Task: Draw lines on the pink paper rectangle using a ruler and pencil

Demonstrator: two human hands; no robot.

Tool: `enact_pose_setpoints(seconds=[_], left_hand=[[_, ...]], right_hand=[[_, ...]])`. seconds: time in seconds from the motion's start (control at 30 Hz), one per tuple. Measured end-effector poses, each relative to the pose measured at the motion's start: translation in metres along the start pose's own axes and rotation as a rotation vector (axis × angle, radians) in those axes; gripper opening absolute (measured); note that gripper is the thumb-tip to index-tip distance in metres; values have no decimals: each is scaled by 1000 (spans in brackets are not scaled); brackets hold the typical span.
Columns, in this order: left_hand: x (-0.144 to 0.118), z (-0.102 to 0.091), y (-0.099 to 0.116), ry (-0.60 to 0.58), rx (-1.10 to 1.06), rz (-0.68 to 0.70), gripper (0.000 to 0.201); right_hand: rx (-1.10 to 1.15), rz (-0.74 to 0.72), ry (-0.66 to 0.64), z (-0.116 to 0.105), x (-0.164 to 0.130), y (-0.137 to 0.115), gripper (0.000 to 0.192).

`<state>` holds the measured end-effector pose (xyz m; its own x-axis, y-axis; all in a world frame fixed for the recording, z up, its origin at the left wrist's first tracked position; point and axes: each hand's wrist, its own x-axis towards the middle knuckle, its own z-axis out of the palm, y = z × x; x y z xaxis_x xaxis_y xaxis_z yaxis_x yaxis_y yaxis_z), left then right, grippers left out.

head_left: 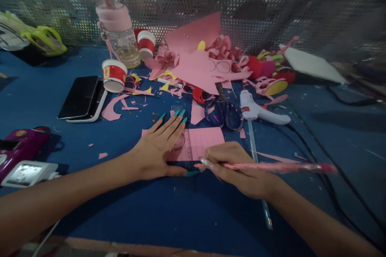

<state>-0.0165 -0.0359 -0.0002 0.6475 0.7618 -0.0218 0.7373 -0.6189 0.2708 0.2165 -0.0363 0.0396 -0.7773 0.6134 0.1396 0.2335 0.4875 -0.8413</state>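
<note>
Pink paper (211, 138) lies on the blue table with a clear plastic ruler (186, 150) across it. My left hand (157, 146) is spread flat over both, fingers stretched out and the thumb by the ruler's near end. In my right hand (238, 166) a pink pencil (271, 167) is gripped, its tip pointing left at the ruler's edge near the paper's lower side. Part of the ruler and paper is hidden beneath my left hand. Dark-handled scissors (224, 114) lie just beyond the paper.
A glue gun (261, 110) with a clear glue stick (252, 140) and cables lies right. Behind are pink paper scraps (196, 64), paper cups (114, 75) and a bottle (117, 32). A phone (79, 97) and a purple device (22, 148) are at left.
</note>
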Motion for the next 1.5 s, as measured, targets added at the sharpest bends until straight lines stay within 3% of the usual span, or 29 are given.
enact_pose_setpoints(seconds=[0.1,0.17,0.27,0.33,0.5,0.73,0.9,1.03,1.17,1.5], left_hand=[[-1,1,-1,24,11,16,108],[-1,3,-1,45,27,18,109],[-2,5,-1,73,49,24,111],[-2,6,-2,84,54,29,111],[-4,7,-4,97,56,35,109],[-6,9,-7,106,68,48,107],[-6,6,-6,127,78,47,108],[-7,4,-3,133,82,40,108],[-6,3,-3,120,85,25,108],[-6,2,-4,105,60,50,104]], right_hand=[[-100,-59,51,-1,-1,0,38],[-252,-58,257,-3,0,4,37],[-559,52,672,-6,3,16,28],[-706,135,742,-8,5,26,28],[-695,181,739,-7,5,38,29],[-269,339,719,-6,4,43,48],[-43,314,678,-7,9,34,37],[-175,193,678,-5,10,25,19],[-368,47,704,-3,8,22,16],[-534,37,699,-4,5,32,19]])
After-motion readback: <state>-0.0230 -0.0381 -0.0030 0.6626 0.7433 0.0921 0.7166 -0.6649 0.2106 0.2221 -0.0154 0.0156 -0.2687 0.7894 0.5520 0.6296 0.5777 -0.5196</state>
